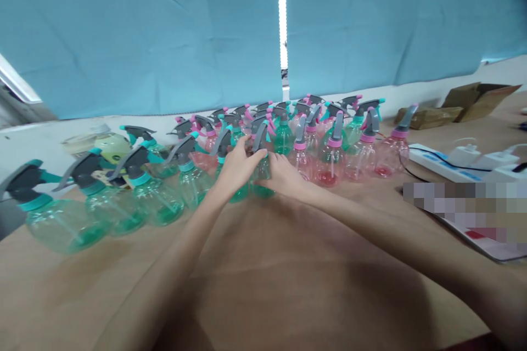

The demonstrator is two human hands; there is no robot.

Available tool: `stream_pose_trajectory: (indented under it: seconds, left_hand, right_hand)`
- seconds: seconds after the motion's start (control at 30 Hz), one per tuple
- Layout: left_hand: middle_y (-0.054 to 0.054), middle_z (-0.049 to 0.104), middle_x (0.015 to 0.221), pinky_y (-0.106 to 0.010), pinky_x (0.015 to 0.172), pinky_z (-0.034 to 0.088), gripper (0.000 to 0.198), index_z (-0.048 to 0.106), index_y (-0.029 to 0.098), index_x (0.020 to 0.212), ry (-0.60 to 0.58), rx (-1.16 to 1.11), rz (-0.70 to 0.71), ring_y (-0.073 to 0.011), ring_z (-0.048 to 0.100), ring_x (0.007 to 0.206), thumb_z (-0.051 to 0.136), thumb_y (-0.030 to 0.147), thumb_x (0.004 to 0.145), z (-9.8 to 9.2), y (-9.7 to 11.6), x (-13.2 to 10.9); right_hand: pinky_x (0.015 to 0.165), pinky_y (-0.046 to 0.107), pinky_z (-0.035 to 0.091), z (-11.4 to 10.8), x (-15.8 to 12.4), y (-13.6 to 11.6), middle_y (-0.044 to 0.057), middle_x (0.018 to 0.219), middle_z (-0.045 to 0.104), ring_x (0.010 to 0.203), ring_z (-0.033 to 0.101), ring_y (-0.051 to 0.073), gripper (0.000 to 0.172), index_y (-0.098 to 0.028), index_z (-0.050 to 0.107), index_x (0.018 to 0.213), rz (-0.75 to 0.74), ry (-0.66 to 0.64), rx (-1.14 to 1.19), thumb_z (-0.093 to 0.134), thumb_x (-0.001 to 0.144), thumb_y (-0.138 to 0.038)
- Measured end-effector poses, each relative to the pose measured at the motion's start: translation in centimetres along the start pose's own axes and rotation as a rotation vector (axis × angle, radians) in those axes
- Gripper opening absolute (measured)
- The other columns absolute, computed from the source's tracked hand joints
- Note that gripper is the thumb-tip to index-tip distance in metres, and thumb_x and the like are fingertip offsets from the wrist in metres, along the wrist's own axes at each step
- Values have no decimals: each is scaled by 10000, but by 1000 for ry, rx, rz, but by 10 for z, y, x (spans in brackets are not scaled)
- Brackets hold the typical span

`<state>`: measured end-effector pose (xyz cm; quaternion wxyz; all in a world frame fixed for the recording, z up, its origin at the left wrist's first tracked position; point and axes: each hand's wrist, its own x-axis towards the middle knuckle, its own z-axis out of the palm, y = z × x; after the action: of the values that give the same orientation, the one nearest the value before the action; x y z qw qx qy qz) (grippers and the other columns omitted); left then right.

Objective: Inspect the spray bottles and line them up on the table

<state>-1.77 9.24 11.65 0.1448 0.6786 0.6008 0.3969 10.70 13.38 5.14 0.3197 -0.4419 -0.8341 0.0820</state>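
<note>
Both of my hands are around a green spray bottle point(262, 171) with a grey trigger head at the middle of the table. My left hand point(239, 163) grips its upper left side, the thumb close to the trigger. From the right, my right hand point(282, 176) wraps its fingers round the body. Green spray bottles point(158, 200) with grey and teal heads stand in a row to the left. Pink bottles point(328, 164) with pink collars stand to the right, and several more of both colours are crowded behind. Some hold a little coloured liquid.
A white power strip point(442, 163) with plugs and cables lies at the right, above a partly blurred flat object point(473, 225). Brown cardboard point(473, 103) sits at the back right. A larger pale green container point(109, 145) stands at the back left.
</note>
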Motion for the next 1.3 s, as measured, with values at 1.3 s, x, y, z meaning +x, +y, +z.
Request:
stream_pose_trajectory:
  seconds: [1.3]
  left_hand:
    - [-50,625,1297,-417,955,475,459,516,304,1317,-524,185,156,-259,610,1142,492,505,905,-4,28,-33]
  right_hand:
    - [812,454,485,-54,-21,51,215,1182,627,1062,634,376,595,-101,474,1298,280,59,-138,608,854,-474]
